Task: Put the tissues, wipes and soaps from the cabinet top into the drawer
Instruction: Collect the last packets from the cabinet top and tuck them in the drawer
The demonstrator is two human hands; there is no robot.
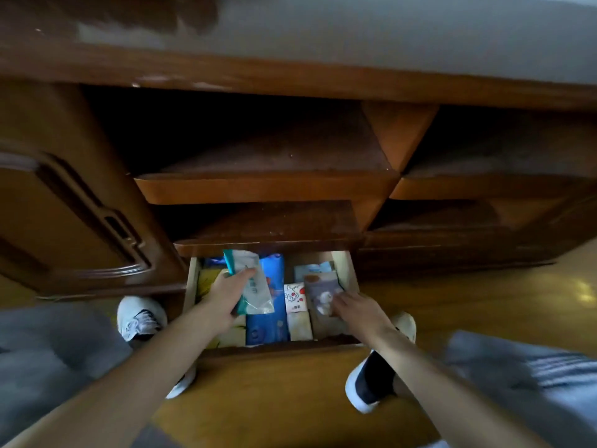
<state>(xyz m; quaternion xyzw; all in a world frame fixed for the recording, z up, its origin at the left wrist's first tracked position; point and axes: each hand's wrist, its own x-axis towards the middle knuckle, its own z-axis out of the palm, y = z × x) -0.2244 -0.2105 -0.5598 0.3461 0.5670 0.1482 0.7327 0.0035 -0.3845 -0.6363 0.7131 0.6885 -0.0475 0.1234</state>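
The bottom drawer (345, 270) of the wooden cabinet is pulled out and holds several packs. My left hand (227, 294) grips a white and teal wipes pack (250, 279) and holds it tilted over the drawer's left half. Under it lie a yellow pack (206, 281) and a long blue pack (269, 324). A small white and red tissue pack (294, 297) sits in the middle. My right hand (357, 313) rests its fingers on a grey-purple pack (321, 294) in the drawer's right part. Whether that hand grips the pack is unclear.
Dark open shelves (274, 185) sit directly above the drawer. A closed cabinet door (64, 221) is at the left. My shoes (139, 316) and knees flank the drawer on a glossy wooden floor (484, 305). The cabinet top (290, 76) runs across the upper frame.
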